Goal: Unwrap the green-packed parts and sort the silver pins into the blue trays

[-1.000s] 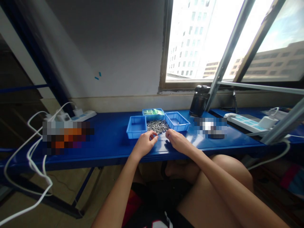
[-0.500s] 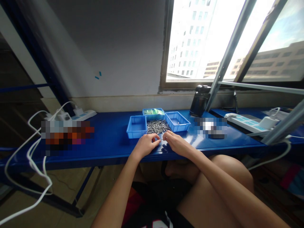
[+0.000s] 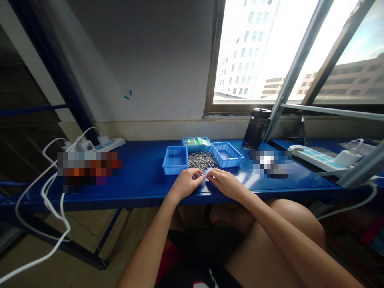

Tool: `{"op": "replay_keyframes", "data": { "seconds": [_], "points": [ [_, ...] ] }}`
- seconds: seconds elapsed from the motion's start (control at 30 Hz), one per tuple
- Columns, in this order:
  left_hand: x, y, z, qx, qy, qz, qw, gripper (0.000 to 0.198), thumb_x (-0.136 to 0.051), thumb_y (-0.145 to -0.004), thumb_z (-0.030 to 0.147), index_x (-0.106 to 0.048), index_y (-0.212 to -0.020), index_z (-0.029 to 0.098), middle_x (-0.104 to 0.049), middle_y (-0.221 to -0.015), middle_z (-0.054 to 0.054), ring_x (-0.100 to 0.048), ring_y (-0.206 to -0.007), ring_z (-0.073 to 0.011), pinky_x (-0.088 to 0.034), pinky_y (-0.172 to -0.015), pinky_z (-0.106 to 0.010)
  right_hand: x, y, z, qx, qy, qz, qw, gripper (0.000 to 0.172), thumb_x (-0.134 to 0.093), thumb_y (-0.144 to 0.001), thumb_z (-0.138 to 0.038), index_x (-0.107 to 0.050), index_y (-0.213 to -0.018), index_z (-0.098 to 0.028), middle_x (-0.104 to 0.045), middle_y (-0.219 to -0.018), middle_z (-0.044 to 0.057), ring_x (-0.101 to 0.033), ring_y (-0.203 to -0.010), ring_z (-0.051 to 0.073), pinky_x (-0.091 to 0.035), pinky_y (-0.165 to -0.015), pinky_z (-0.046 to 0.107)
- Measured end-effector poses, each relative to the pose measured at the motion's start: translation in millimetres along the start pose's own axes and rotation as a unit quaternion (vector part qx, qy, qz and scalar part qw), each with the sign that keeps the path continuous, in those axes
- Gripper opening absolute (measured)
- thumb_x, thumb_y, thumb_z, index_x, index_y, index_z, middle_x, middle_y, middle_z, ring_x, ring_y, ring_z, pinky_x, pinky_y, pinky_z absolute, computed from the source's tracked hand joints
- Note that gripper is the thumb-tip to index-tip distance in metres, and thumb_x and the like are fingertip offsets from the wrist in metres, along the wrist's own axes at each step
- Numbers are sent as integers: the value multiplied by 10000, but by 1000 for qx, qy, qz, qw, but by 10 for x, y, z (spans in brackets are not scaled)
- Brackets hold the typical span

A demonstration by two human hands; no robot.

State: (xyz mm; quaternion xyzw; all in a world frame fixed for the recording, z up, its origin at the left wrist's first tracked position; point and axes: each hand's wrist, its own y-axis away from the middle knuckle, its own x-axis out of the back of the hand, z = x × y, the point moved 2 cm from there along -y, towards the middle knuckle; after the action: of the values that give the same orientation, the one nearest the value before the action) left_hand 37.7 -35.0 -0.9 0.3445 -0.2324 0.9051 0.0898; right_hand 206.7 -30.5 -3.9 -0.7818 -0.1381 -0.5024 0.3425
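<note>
My left hand and my right hand are nearly fingertip to fingertip above the front of the blue table. Both are closed in a pinch. A thin, small metal piece shows faintly between the fingertips; its exact kind is too small to tell. Just beyond the hands lies a heap of slim silvery metal pins. To its left stands an empty-looking blue bin, and to its right another blue bin with a tiny piece inside. Behind the heap is a third blue bin holding green-and-clear plastic packets.
A dark bottle-like container stands by the window. Power strips lie at the left and right, with white cables hanging over the left edge. Blurred items sit on both sides. A slanted metal post rises at right.
The view has shifted slightly, so the table appears a little further right. My fingertips have come closer together, and less of the thin metal piece shows between them.
</note>
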Motion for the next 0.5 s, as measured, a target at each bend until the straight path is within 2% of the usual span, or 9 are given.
{"op": "replay_keyframes", "data": {
  "seconds": [0.27, 0.5],
  "points": [
    [-10, -1, 50, -38, 47, -37, 998, 214, -516, -765, 297, -662, -866, 177, -630, -825, -33, -563, -724, -141, -439, -668, -243, -23, 14, 38, 13, -20, -10, 1000, 220, -401, -902, -274, -599, -863, -186, -605, -870, 49, -576, -798, 148, -430, -710, 252],
    [20, 19, 111, -1, 44, -11, 999, 156, -489, -760, 277, -591, -811, 172, -622, -794, -18, -568, -751, -149, -440, -671, -241, -31, 20, 24, -25, -35, 1, 999, 186, -456, -873, -308, -599, -944, -213, -612, -891, 35, -576, -753, 141, -434, -710, 260]
  ]
}}
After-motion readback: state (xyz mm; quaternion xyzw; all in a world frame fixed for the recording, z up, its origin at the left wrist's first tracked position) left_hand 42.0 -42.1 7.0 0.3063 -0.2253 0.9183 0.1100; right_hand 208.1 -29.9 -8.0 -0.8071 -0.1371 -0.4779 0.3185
